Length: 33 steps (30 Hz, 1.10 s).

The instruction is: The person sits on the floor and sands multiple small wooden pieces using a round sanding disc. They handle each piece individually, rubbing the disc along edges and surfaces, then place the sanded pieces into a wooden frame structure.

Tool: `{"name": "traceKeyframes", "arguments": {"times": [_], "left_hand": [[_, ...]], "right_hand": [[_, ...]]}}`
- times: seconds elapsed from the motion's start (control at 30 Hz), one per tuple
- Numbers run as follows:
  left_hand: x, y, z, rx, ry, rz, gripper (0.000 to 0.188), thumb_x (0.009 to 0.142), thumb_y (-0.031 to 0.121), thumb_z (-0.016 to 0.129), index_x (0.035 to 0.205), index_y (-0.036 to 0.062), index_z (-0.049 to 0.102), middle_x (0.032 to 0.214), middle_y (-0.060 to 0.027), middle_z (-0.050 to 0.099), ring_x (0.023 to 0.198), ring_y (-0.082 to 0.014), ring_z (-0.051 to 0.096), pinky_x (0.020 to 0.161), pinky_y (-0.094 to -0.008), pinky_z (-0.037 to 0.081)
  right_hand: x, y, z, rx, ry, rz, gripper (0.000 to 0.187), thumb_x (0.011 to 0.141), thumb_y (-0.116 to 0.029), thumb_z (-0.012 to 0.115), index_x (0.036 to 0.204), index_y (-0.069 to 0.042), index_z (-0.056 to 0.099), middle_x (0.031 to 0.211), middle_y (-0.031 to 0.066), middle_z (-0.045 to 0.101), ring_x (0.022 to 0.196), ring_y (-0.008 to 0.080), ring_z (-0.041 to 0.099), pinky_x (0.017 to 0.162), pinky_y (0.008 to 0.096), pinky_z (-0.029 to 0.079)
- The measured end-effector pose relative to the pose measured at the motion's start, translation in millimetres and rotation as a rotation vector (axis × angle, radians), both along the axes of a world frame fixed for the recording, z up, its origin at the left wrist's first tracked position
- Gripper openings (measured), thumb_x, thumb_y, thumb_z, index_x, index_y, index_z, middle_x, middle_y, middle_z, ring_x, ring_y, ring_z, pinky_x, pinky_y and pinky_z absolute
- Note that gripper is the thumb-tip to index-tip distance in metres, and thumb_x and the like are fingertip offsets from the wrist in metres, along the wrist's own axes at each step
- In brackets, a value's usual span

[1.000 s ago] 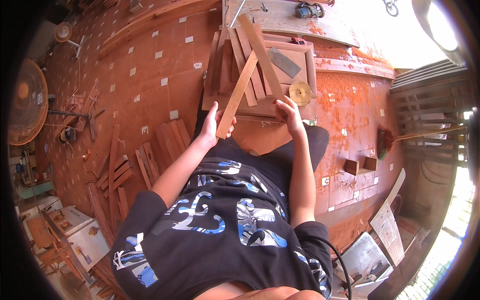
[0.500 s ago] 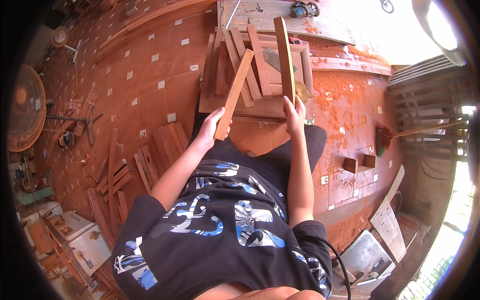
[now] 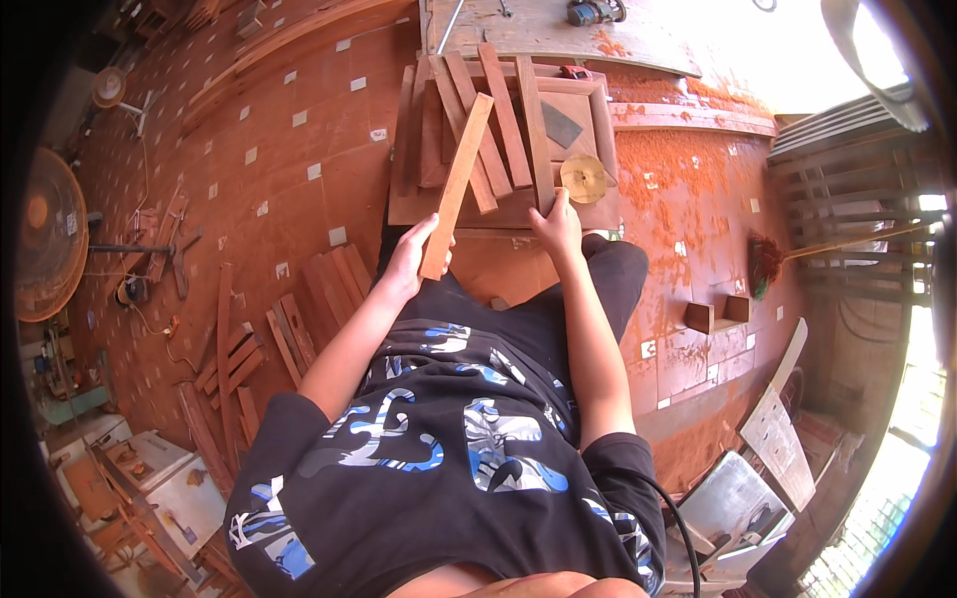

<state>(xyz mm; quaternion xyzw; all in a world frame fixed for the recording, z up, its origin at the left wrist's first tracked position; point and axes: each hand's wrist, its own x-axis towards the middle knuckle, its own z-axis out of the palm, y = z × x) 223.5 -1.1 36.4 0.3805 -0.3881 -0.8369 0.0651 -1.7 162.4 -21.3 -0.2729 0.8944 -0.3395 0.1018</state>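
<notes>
My left hand (image 3: 407, 261) is closed round the near end of a light brown wood strip (image 3: 461, 184), which slants up and away over the work surface. My right hand (image 3: 558, 224) grips the near end of a darker wood strip (image 3: 535, 135), now low over a panelled wooden piece (image 3: 409, 207). Between the two lie several loose wood strips (image 3: 503, 115) side by side on that panel. A round yellowish disc (image 3: 583, 179) sits just right of my right hand, and a flat grey plate (image 3: 561, 126) lies beyond it.
A wooden bench (image 3: 648, 50) at the back carries a blue power tool (image 3: 596, 12). Stacked wood pieces (image 3: 334, 279) lie on the tiled floor to my left, near a large fan (image 3: 50, 234). On the right are sawdust, a broom (image 3: 766, 261) and a small wooden bracket (image 3: 718, 315).
My right hand has moved left and lowered its strip towards the panel, uncovering the yellowish disc and the grey plate. The left hand's strip has shifted slightly left.
</notes>
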Motion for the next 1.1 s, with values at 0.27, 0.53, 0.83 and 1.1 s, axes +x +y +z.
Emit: {"name": "traceKeyframes", "arguments": {"times": [0.27,0.53,0.83,1.1], "left_hand": [[2.4,0.3,0.6,0.029,0.041,0.04,0.038,0.103,0.042,0.056,0.114,0.0071,0.063,0.085,-0.0037,0.062,0.07,-0.0143,0.063,0.056,-0.0297,0.051],[-4.9,6.5,7.5,-0.117,0.015,0.052,0.039,0.1,0.034,0.063,0.129,0.0075,0.06,0.093,-0.0024,0.064,0.082,-0.0143,0.065,0.059,-0.0319,0.055],[-7.6,-6.7,-13.4,0.069,-0.126,-0.221,0.048,0.1,0.047,0.057,0.121,0.0038,0.061,0.09,-0.0066,0.066,0.071,-0.0163,0.064,0.062,-0.0323,0.054],[-13.6,-7.6,-19.4,0.12,-0.07,-0.147,0.05,0.103,0.051,0.047,0.121,0.0068,0.062,0.085,-0.0044,0.064,0.07,-0.0153,0.062,0.06,-0.0309,0.051]], "right_hand": [[-22.4,17.0,10.5,-0.29,0.183,0.086,0.044,0.073,-0.02,0.066,0.113,-0.002,0.065,0.106,0.0166,0.063,0.108,0.0363,0.057,0.098,0.0456,0.047],[-55.8,23.7,-23.5,-0.266,0.26,-0.576,0.044,0.09,-0.024,0.071,0.128,-0.004,0.06,0.106,0.0174,0.062,0.109,0.0331,0.057,0.099,0.0442,0.045],[-76.2,26.8,-69.6,-0.853,-0.467,-0.569,0.047,0.09,-0.023,0.081,0.118,0.005,0.057,0.106,0.012,0.07,0.096,0.0145,0.066,0.086,0.0275,0.052],[-63.9,37.3,-32.0,-0.964,-0.385,-0.657,0.024,0.096,-0.02,0.072,0.092,-0.005,0.054,0.078,0.0002,0.058,0.062,0.0083,0.054,0.054,0.0244,0.044]]}}
